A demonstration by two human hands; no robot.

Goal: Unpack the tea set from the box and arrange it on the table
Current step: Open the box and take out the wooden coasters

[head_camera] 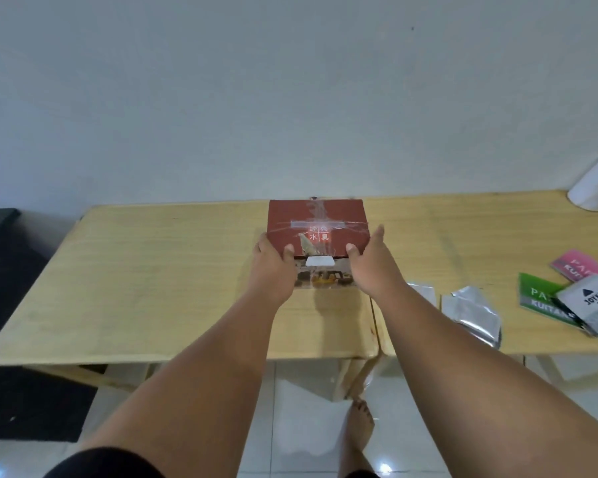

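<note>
**Both hands on the taped box**

Thumbs lie flat on the lid while the fingers wrap the sides: the left hand [271,262] clasps the left near corner of the red box [318,225], the right hand [366,262] the right side. The box sits on the table [152,270] near its back edge, by the wall, still sealed with clear tape [325,224]. Stiff cardboard, likely heavy and breakable inside, so holding it low at both sides looks wise. Bare wood lies open to the left; foil packets [470,312] and cards [546,298] crowd the right, a white roll [594,188] at the far right corner.
</note>
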